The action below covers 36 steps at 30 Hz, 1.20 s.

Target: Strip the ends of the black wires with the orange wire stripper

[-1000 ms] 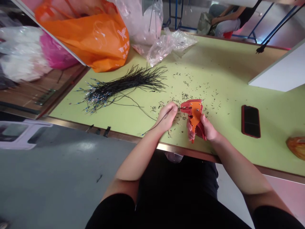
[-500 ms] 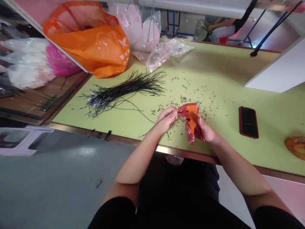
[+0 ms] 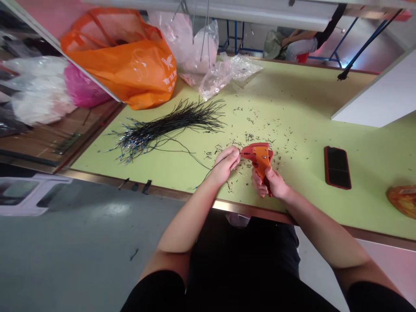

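Near the front edge of a yellow-green bench (image 3: 308,104), the right hand (image 3: 274,182) wraps closed fingers around an orange hand tool (image 3: 261,152) while the left hand (image 3: 226,162) pinches a black wire (image 3: 206,176), seemingly to steady it at the tool's nose.

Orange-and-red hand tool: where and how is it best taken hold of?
Probably by the handles of the orange-and-red hand tool, coming from its near right side, as the right hand does now. They extend below the head, narrow enough to wrap fingers around; the head points toward the left hand, so gripping there would likely crowd it.
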Available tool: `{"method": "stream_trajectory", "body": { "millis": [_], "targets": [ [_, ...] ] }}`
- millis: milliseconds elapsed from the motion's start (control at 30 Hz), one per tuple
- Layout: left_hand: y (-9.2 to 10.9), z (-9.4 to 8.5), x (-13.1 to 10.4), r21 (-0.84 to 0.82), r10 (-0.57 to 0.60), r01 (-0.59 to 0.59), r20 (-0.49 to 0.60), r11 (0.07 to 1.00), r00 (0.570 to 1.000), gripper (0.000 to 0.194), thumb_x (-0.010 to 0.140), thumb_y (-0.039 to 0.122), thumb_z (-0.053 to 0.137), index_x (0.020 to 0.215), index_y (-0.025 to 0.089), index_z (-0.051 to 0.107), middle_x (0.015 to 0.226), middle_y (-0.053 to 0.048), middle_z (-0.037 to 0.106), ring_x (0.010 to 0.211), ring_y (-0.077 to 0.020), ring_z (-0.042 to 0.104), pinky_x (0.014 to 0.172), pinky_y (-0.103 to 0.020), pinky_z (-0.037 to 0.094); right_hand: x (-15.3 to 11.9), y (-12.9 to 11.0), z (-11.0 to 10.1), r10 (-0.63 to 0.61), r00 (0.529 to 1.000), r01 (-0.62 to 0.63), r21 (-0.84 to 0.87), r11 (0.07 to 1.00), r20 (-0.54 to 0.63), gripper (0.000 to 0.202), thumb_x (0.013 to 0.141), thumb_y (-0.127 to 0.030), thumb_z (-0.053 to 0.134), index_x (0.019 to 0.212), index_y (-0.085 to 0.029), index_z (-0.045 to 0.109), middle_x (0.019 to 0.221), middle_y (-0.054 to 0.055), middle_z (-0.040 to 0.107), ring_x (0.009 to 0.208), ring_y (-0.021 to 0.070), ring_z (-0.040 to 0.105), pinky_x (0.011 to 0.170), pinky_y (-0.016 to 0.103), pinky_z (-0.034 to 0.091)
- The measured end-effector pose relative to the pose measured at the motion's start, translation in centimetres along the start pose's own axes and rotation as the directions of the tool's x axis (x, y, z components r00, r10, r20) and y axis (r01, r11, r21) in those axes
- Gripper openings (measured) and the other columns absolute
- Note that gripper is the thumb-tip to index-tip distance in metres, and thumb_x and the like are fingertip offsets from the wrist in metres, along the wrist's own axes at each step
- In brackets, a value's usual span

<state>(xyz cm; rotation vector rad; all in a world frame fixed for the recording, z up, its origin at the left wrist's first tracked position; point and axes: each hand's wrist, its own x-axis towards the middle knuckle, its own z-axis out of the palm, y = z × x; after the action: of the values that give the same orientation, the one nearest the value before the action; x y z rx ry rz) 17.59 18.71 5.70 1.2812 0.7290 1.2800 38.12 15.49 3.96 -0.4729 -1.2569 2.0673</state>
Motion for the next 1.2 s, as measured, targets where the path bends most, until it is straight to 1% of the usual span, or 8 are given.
{"method": "stream_trajectory", "body": {
  "millis": [167,233,333,433,700,833,1000,1200],
  "targets": [
    [-0.1,-0.1,0.2,-0.104,-0.007,0.007,-0.001,0.995,1.0,0.062,0.095,0.072,0.07,0.065,0.022,0.05,0.048,0.007,0.041,0.045,-0.0091,0.036,0.051,-0.026,0.029,0.1,0.2,0.0,-0.028,0.999,0.028,0.008,1.0,0.022,0.067,0.093,-0.087,0.065,0.075,-0.024,0.052,0.051,-0.012,0.039,0.037,0.0072,0.031,0.035,0.02,0.039],
    [-0.1,-0.1,0.3,-0.106,-0.006,0.008,0.017,0.994,1.0,0.062,0.097,0.072,0.069,0.065,0.022,0.05,0.047,0.007,0.041,0.045,-0.0092,0.036,0.051,-0.027,0.03,0.1,0.0,-0.1,-0.037,0.999,0.037,0.009,0.999,0.034,0.067,0.094,-0.087,0.064,0.076,-0.024,0.054,0.052,-0.012,0.041,0.037,0.0072,0.034,0.037,0.02,0.043],
    [-0.1,-0.3,0.3,-0.083,-0.021,0.022,0.012,0.996,1.0,0.063,0.097,0.073,0.068,0.065,0.022,0.05,0.048,0.007,0.041,0.046,-0.0096,0.037,0.053,-0.028,0.03,0.1,-0.3,-0.2,-0.05,0.997,0.051,-0.009,0.999,0.052,0.067,0.094,-0.088,0.063,0.083,-0.021,0.063,0.059,-0.007,0.054,0.046,0.0099,0.051,0.049,0.024,0.055],
    [-0.1,-0.5,0.3,-0.06,-0.04,0.038,-0.034,0.998,0.999,0.064,0.095,0.076,0.068,0.065,0.022,0.05,0.049,0.006,0.042,0.048,-0.0101,0.037,0.054,-0.029,0.03,0.0,-0.5,-0.1,-0.032,0.997,0.033,-0.014,0.999,0.066,0.07,0.092,-0.089,0.063,0.094,-0.019,0.072,0.068,-0.001,0.066,0.057,0.0148,0.063,0.056,0.028,0.059],
    [-0.4,-0.8,0.4,-0.096,-0.035,0.033,-0.024,0.995,0.999,0.062,0.095,0.07,0.07,0.062,0.022,0.049,0.047,0.006,0.04,0.046,-0.0097,0.035,0.051,-0.028,0.027,0.0,-0.7,-0.2,-0.028,0.999,0.026,0.029,0.999,0.046,0.071,0.097,-0.088,0.057,0.096,-0.02,0.075,0.071,0.002,0.073,0.059,0.0168,0.069,0.059,0.029,0.06],
    [-0.4,-0.8,0.3,-0.096,-0.01,0.005,-0.048,0.995,0.999,0.061,0.097,0.068,0.071,0.063,0.022,0.049,0.049,0.007,0.04,0.046,-0.0092,0.035,0.051,-0.028,0.027,-0.2,-0.9,-0.3,0.034,0.999,-0.035,0.024,0.999,0.038,0.075,0.094,-0.092,0.056,0.096,-0.02,0.075,0.078,0.005,0.077,0.065,0.0191,0.074,0.058,0.03,0.062],
    [0.1,-0.6,0.1,0.02,0.005,-0.003,-0.106,1.0,0.994,0.066,0.095,0.075,0.07,0.062,0.022,0.049,0.053,0.006,0.04,0.051,-0.01,0.037,0.055,-0.028,0.03,-0.4,-1.1,-0.5,0.048,0.999,-0.048,0.031,0.998,0.001,0.078,0.091,-0.095,0.056,0.102,-0.02,0.075,0.091,0.007,0.078,0.067,0.0201,0.076,0.057,0.032,0.064],
    [0.5,-0.4,0.0,0.058,-0.004,0.01,-0.087,0.998,0.996,0.066,0.095,0.076,0.068,0.062,0.022,0.049,0.054,0.006,0.039,0.052,-0.0103,0.036,0.055,-0.029,0.029,-0.3,-1.3,-0.3,0.103,0.995,-0.103,0.003,0.995,-0.014,0.081,0.086,-0.097,0.059,0.098,-0.018,0.075,0.078,0.003,0.068,0.074,0.0244,0.078,0.059,0.032,0.061]
  ]
}}
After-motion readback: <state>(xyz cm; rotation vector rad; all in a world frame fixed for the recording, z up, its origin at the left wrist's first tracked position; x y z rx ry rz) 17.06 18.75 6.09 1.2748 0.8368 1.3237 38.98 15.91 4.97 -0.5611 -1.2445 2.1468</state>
